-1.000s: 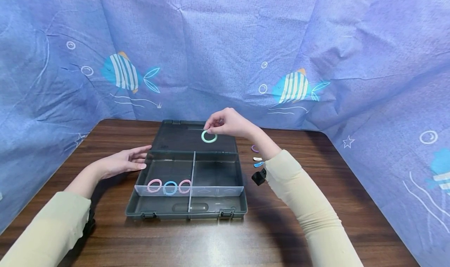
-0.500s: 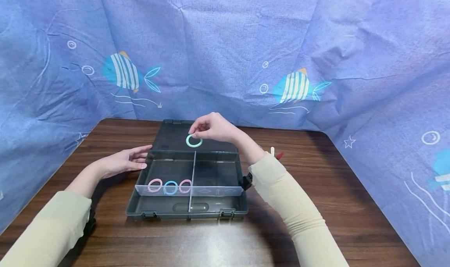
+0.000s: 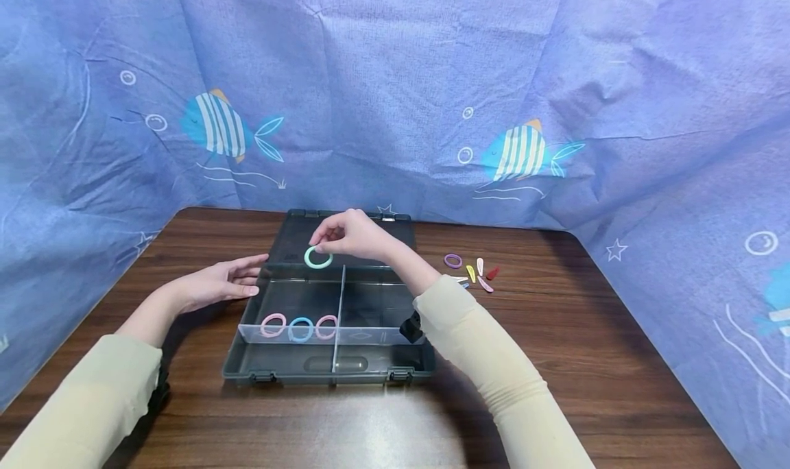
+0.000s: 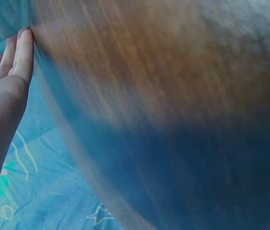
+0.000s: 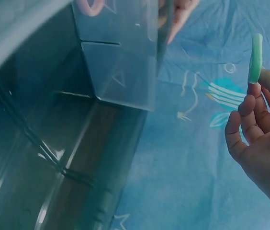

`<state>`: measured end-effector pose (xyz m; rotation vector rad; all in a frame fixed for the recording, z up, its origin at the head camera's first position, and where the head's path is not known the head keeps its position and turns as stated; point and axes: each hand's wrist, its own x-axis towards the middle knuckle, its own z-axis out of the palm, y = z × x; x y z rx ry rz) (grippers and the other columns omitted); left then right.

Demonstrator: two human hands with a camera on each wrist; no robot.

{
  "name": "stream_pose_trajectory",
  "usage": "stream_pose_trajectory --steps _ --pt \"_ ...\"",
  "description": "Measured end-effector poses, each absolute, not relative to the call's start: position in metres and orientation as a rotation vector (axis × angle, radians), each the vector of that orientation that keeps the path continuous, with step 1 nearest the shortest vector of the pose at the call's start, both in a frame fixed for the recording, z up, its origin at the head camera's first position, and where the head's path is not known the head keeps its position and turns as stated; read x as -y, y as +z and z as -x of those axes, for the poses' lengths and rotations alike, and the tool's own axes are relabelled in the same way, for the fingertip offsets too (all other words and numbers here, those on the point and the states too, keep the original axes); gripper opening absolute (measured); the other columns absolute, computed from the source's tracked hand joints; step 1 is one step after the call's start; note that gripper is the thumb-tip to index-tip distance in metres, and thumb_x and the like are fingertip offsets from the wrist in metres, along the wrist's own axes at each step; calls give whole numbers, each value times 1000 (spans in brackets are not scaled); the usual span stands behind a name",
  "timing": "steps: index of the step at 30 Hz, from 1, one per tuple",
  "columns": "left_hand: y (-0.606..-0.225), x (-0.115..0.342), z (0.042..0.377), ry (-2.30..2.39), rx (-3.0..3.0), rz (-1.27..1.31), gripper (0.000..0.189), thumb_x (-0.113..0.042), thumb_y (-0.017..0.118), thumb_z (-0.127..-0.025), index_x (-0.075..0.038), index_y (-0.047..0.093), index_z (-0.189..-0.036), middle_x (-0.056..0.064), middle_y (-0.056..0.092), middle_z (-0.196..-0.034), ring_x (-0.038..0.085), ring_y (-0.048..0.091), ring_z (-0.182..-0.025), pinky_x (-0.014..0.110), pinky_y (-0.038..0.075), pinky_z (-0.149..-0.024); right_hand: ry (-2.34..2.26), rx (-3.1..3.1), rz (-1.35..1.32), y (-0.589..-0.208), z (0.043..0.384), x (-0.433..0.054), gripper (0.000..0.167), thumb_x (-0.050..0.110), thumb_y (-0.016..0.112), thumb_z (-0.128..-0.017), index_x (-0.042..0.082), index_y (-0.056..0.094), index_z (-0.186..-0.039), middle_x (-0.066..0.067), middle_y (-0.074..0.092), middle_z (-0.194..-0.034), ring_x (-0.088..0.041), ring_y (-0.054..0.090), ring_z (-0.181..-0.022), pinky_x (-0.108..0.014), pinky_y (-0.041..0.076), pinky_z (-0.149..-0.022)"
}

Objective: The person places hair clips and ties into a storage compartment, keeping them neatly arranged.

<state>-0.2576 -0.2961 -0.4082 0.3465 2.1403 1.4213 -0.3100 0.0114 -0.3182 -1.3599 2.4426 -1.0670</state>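
My right hand (image 3: 356,236) pinches a mint-green hair tie (image 3: 319,267) between thumb and fingertips. It hangs over the hinge side of a dark translucent divider box (image 3: 308,379), whose lid lies back. In the right wrist view the hair tie (image 5: 255,60) appears edge-on above the curled fingers. My left hand (image 3: 210,285) rests against the box's left side with fingers extended. In the left wrist view its fingertips touch the box edge. Inside the back left compartment, a pink hair tie (image 3: 262,326), a blue one and another pink one stand in a row along the clear divider (image 3: 376,336).
On the table right of the box lie a purple hair tie (image 3: 453,267) and several hair clips, among them a yellow clip (image 3: 471,273), a red clip (image 3: 492,273) and a pink clip (image 3: 485,285). A blue fish-print cloth (image 3: 395,99) hangs behind the table.
My right hand has moved left and slightly down with the mint-green hair tie, from above the middle of the lid toward the left compartment. The hair clips have come into view. The left hand stays put.
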Motion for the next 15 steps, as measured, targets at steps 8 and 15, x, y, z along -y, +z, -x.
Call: stream_pose_trajectory --steps 8,15 --pt "-406 294 258 1427 -2132 -353 79 -18 58 -94 -12 5 -153 27 16 -153 41 19 -140 42 36 -106 -1027 -2415 1323 -336 313 6 10 15 70 -86 11 73 -95 2 70 -86 -6 60 -75 -17 50 -73" --pt "-405 296 257 1428 -2128 -340 80 -18 59 -94 -11 5 -153 28 15 -152 42 19 -139 45 35 -106 -993 -2388 1351 -353 316 20 10 15 70 -86 10 73 -94 3 70 -84 -5 60 -75 -16 49 -72"
